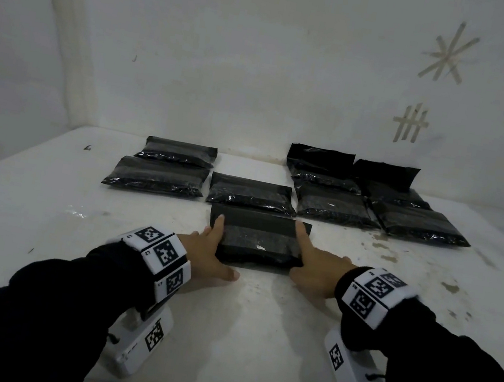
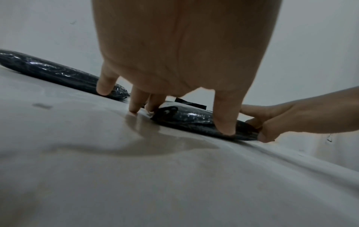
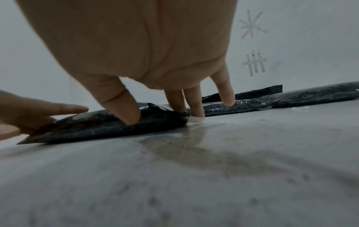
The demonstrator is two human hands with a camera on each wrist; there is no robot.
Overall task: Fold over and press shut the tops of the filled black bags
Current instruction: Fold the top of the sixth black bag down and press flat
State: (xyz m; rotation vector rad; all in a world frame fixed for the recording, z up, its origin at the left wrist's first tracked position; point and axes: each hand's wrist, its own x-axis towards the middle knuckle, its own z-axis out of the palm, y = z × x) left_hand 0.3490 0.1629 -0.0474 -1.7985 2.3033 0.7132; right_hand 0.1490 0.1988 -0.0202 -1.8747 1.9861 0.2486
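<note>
A filled black bag (image 1: 257,241) lies flat on the white table (image 1: 223,325) in front of me, its top flap folded over. My left hand (image 1: 211,249) holds its left end, index finger along the top and thumb at the near edge. My right hand (image 1: 309,266) holds the right end the same way. In the left wrist view my thumb presses the bag (image 2: 192,118) while the other fingertips (image 2: 134,107) touch the table beside it. In the right wrist view the thumb digs into the bag (image 3: 93,127).
Several folded black bags (image 1: 251,194) lie in rows behind it. Two bags (image 1: 321,162) at the back right have their flaps standing up against the wall. Tape marks (image 1: 449,53) are stuck on the wall. Brown stains (image 1: 450,286) spot the table's right side.
</note>
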